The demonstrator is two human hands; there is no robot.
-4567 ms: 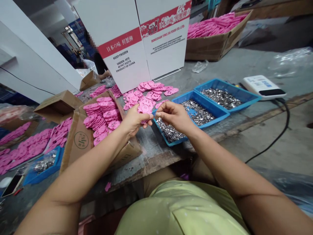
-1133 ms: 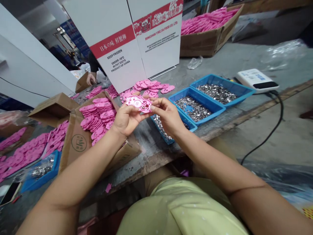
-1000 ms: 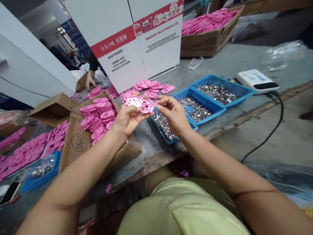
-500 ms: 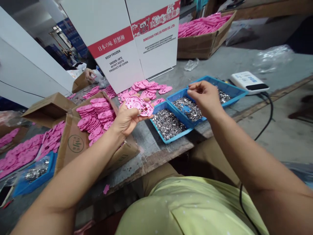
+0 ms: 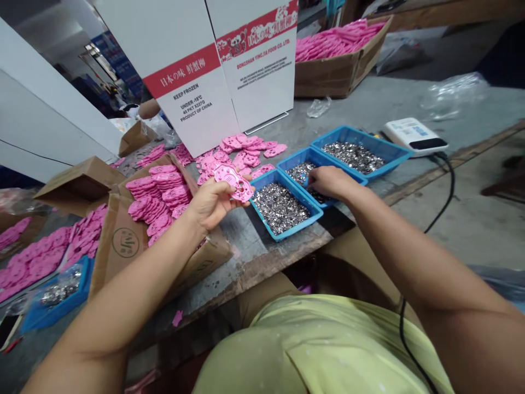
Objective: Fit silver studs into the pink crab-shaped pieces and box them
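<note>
My left hand point(image 5: 214, 207) is closed on a flat pink plastic piece point(image 5: 233, 182) with a wavy outline and small raised details, pinched between thumb and fingers. My right hand point(image 5: 331, 181) dips into the middle blue tray point(image 5: 293, 163), its fingers curled down among small shiny metal parts point(image 5: 301, 171). The fingertips are hidden there, so what they grip cannot be seen. Nearer to me, the front blue tray point(image 5: 315, 216) holds more metal parts. Behind my right hand stands a third blue tray point(image 5: 394, 166), also with metal parts.
Left of my left hand, a cardboard box point(image 5: 123, 235) holds stacked pink pieces. Loose pink pieces point(image 5: 246, 145) lie before a tall white carton point(image 5: 262, 93). A white device point(image 5: 414, 134) with a black cable sits at the right. A further box point(image 5: 328, 76) of pink pieces stands behind.
My right hand has moved down and left, from above the trays into the middle one. My left hand still holds the pink piece, now tilted slightly differently.
</note>
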